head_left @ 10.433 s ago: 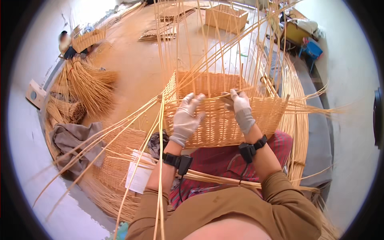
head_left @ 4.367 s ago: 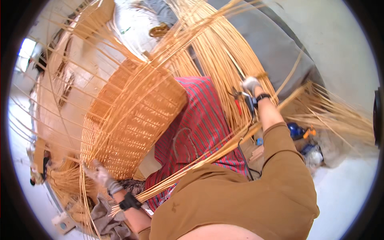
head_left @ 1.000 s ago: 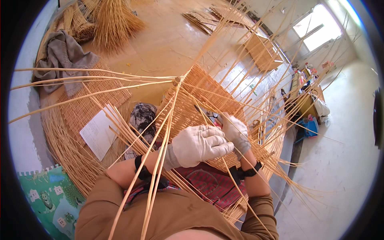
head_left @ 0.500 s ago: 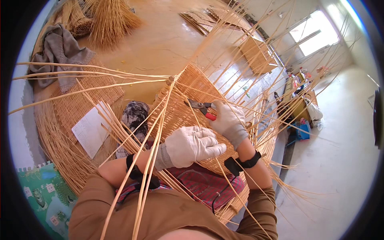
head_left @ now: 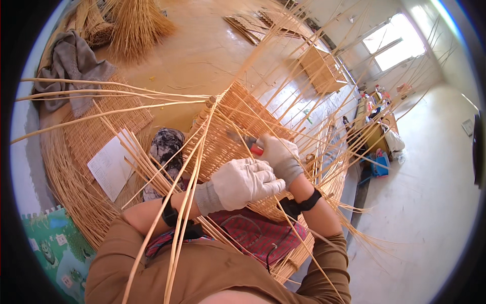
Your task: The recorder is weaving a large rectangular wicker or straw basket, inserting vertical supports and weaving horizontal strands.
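Note:
A partly woven wicker basket (head_left: 215, 136) rests at my lap, with long loose rods standing out from its edges. My left hand (head_left: 242, 184), in a white work glove, is closed around a thin wicker rod (head_left: 291, 219) that comes out below its fingers. Just beyond it, my right hand (head_left: 278, 154), gloved too, grips red-handled pruning shears (head_left: 257, 150). Their blades are smeared by motion and point left across the weave. Whether they are open or shut is not clear. A bundle of long rods (head_left: 190, 190) passes over my left forearm.
Flat woven panels (head_left: 104, 114), a paper sheet (head_left: 110, 166) and a grey cloth (head_left: 71, 61) lie at left. Straw-like bundles (head_left: 136, 30) stand behind. At far right are a wooden box (head_left: 321, 68) and a blue container (head_left: 379, 164). Upright rods crowd the right side.
My right hand has moved left with the pruning shears, closer to my left hand. The left hand keeps nearly the same place on the rod.

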`<action>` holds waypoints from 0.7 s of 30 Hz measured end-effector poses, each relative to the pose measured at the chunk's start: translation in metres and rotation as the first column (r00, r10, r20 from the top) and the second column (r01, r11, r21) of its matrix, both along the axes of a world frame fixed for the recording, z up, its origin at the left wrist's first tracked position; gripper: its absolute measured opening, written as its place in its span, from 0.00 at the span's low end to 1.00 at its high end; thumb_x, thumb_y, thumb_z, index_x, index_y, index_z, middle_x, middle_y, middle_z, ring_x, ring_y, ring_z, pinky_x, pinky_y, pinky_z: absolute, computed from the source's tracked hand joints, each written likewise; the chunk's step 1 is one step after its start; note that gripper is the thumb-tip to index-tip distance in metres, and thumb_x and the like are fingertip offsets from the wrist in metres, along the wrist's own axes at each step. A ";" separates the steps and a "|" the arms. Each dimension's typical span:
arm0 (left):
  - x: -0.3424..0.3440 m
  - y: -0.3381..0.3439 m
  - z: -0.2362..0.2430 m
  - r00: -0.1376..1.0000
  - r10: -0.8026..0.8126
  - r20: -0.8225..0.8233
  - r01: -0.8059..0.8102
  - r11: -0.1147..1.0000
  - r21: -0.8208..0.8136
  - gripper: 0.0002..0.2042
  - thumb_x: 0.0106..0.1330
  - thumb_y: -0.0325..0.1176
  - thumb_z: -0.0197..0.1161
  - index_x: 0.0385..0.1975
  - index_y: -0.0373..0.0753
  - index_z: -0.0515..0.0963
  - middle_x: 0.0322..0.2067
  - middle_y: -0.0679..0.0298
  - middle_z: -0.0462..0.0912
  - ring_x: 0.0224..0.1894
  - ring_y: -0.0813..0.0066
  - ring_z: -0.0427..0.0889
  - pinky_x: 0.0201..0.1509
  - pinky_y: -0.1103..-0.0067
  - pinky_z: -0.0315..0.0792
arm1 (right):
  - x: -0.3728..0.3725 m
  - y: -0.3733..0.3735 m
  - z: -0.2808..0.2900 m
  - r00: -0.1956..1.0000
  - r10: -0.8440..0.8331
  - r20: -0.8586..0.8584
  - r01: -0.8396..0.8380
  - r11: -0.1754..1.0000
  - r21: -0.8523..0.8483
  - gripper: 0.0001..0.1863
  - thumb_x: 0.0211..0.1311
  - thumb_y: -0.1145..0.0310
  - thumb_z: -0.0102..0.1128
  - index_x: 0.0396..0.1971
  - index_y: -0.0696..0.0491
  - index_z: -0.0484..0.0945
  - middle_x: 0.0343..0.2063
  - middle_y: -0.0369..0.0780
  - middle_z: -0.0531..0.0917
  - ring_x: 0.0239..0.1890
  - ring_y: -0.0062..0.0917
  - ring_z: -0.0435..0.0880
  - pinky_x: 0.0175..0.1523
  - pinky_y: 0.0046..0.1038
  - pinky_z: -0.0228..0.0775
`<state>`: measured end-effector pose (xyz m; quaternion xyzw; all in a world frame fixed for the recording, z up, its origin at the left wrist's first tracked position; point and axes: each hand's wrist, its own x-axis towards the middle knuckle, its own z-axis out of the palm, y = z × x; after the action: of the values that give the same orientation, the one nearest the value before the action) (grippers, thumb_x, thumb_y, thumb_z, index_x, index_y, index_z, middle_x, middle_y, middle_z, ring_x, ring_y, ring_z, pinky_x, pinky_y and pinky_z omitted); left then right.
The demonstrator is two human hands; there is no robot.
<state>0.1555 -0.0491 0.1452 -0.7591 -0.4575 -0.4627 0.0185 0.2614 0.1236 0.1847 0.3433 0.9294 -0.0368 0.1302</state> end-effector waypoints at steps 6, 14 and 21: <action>0.030 0.038 -0.029 0.998 0.018 -0.067 -0.019 1.000 -0.017 0.17 0.67 0.34 0.60 0.54 0.53 0.86 0.51 0.70 0.87 0.63 0.62 0.83 0.70 0.65 0.74 | 0.052 0.009 0.001 0.976 -0.197 -0.089 0.187 0.976 -0.110 0.27 0.59 0.47 0.72 0.50 0.52 0.85 0.42 0.50 0.91 0.47 0.45 0.90 0.52 0.42 0.80; 0.050 0.067 -0.063 0.988 -0.149 -0.036 0.146 0.986 -0.078 0.12 0.61 0.35 0.65 0.45 0.53 0.84 0.40 0.69 0.85 0.51 0.59 0.85 0.61 0.60 0.73 | 0.067 0.019 0.012 0.980 -0.067 -0.187 0.060 0.997 -0.039 0.26 0.60 0.51 0.71 0.54 0.50 0.86 0.43 0.51 0.90 0.49 0.46 0.90 0.54 0.43 0.80; 0.047 0.078 -0.079 0.977 -0.208 -0.039 0.205 0.977 -0.055 0.09 0.66 0.35 0.67 0.45 0.52 0.83 0.39 0.68 0.85 0.49 0.56 0.84 0.61 0.60 0.73 | 0.045 0.018 0.010 0.995 -0.028 -0.091 0.032 0.999 0.035 0.28 0.58 0.51 0.71 0.57 0.49 0.86 0.46 0.50 0.90 0.51 0.45 0.90 0.55 0.44 0.80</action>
<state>0.2030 0.0284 0.0657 -0.8129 -0.3871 -0.4334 -0.0386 0.3062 0.1419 0.1950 0.3575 0.9296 -0.0372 0.0812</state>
